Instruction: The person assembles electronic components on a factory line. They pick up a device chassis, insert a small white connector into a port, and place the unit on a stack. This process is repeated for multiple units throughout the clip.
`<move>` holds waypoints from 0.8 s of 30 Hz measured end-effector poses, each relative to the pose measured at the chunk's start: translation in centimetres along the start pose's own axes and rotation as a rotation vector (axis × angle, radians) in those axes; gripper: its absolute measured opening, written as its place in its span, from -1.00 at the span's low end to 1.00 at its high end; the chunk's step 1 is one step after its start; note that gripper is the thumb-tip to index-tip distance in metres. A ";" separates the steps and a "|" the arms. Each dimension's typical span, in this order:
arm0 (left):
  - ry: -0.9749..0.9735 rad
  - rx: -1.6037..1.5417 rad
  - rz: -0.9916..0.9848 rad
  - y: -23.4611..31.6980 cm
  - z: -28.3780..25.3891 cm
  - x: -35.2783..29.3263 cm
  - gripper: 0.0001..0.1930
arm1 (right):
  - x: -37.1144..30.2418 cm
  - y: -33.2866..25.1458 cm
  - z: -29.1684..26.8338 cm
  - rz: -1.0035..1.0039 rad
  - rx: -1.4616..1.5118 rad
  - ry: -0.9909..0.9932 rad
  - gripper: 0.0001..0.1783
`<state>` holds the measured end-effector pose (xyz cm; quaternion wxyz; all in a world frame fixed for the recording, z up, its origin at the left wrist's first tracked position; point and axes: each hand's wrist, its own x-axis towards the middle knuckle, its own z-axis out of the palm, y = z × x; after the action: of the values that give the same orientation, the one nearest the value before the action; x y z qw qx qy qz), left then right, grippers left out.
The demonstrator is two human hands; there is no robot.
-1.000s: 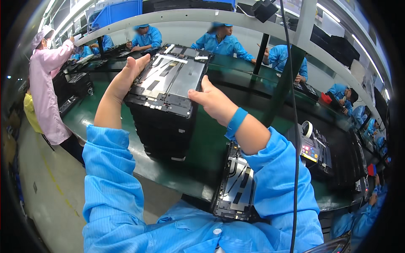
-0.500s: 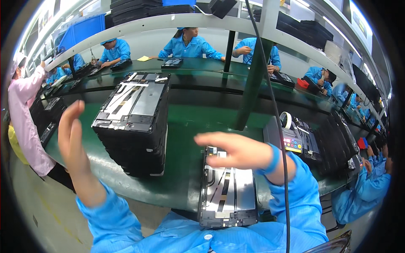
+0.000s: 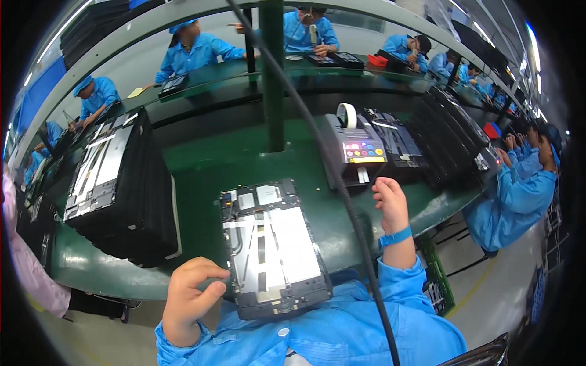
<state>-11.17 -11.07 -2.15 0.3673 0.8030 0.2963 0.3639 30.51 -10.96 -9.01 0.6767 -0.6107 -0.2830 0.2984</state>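
Observation:
An opened tablet (image 3: 274,244) lies in front of me, its silvery inner plate and dark strips face up, its near end at my body. My left hand (image 3: 194,296) is at its left edge, thumb and fingers apart, fingertips by the side; I cannot tell whether they touch. My right hand (image 3: 390,204), a blue band at the wrist, hovers right of the tablet. Its fingers are curled together and nothing shows in them. Just beyond those fingertips, a short whitish strip of tape (image 3: 362,175) sticks out of a grey tape dispenser (image 3: 360,146) with coloured buttons.
A tall stack of opened tablets (image 3: 122,183) stands at the left. More tablets (image 3: 442,137) are piled right of the dispenser. A dark cable (image 3: 317,137) hangs across the view, and a green post (image 3: 273,91) rises from the bench. Co-workers in blue sit around.
The view has swung right. My left hand has come down to the tablet's left edge. My right hand has left the space above the tablet and moved right, near the dispenser, fingers now curled.

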 end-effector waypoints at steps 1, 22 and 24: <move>0.000 0.008 -0.004 0.1 0.3 0.2 -0.78 | 0.6 0.2 -0.2 0.050 0.022 -0.013 -0.72; 0.048 0.101 0.145 3.6 2.8 1.0 -0.79 | -8.8 -5.6 5.4 -0.227 -0.163 -0.931 -0.82; 0.005 0.073 0.092 3.8 3.9 1.9 -0.71 | -10.8 -6.4 6.7 -0.549 -0.239 -1.136 -0.80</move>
<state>-6.19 -13.24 -0.22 0.3201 0.8277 0.2730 0.3713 18.69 -15.15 -2.20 0.4005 -0.3341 -0.7746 0.3578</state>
